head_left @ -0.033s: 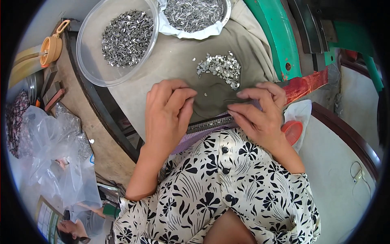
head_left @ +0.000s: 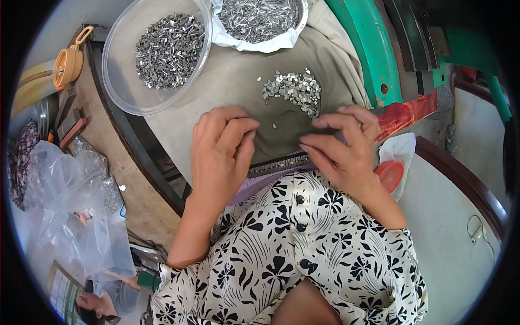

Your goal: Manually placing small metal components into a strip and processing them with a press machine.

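Note:
My left hand [head_left: 221, 154] hovers left of a narrow dark rail [head_left: 265, 167], its fingers curled and the thumb against the index finger. Anything in that pinch is hidden. Across from it, my right hand [head_left: 346, 151] is near the rail's right end, thumb and index tips pressed together; I cannot make out what they hold. Small grey metal pieces [head_left: 290, 162] line the rail, which lies at the table's near edge over purple cloth [head_left: 259, 184]. Beyond both hands is a pile of small shiny metal chips [head_left: 298, 91] on a dark cloth [head_left: 279, 135], with one loose chip [head_left: 274, 126] nearer.
A clear round tub [head_left: 122, 81] of short metal pieces stands back left, beside a lined bowl [head_left: 260, 24] of thin metal pins. A green metal machine part [head_left: 368, 49] borders the right. A red cup [head_left: 389, 176] sits lower right; plastic bags [head_left: 81, 200] lie left. Another person [head_left: 108, 298] appears lower left.
Both hands have shifted very slightly to the left. The chip pile and containers stay where they were.

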A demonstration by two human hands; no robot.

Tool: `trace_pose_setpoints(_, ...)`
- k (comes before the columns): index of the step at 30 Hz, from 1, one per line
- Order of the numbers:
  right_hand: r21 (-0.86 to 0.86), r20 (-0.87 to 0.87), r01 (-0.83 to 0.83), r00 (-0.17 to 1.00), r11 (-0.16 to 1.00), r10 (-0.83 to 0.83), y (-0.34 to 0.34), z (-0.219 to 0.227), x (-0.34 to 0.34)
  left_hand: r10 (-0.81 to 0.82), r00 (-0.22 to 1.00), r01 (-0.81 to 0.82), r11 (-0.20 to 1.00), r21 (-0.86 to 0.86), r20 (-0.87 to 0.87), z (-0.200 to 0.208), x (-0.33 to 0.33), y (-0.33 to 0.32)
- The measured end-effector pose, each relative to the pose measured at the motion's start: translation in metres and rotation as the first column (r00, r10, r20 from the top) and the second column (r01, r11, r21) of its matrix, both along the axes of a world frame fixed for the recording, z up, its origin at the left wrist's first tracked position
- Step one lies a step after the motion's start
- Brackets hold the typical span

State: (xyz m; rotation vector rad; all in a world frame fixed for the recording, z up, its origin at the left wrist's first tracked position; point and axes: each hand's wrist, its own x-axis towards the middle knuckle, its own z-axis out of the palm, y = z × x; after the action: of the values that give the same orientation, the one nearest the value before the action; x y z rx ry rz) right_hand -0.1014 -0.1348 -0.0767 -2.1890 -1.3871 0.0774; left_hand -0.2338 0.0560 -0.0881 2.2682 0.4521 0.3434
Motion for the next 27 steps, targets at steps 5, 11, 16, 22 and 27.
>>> trace_pose_setpoints(5, 0.029, 0.002, -0.024, 1.0, 0.999, 0.024, 0.03, -0.007, 0.003, 0.02, 0.999, -0.021, 1.0, -0.015, -0.034, 0.008, -0.015, -0.001)
trace_pose_setpoints(11, -0.032, 0.03, -0.085, 0.996, 0.996, 0.086, 0.045, -0.01, 0.009, -0.061, 0.996, 0.058, 0.998, -0.035, -0.071, 0.013, -0.029, -0.012)
trace_pose_setpoints(16, -0.006, -0.1, -0.081, 0.992, 0.997, 0.08, 0.043, -0.012, 0.014, -0.168, 0.983, 0.167, 0.986, -0.024, -0.07, 0.007, -0.027, -0.026)
trace_pose_setpoints(22, 0.024, -0.139, -0.118, 0.983, 0.993, 0.12, 0.007, -0.006, 0.015, -0.202, 0.977, 0.205, 0.978, 0.04, -0.073, 0.0, -0.025, -0.038)
trace_pose_setpoints(27, -0.079, -0.154, -0.186, 0.973, 0.979, 0.172, -0.018, 0.001, -0.003, -0.172, 0.983, 0.177, 0.982, 0.06, -0.069, -0.003, -0.024, -0.043)
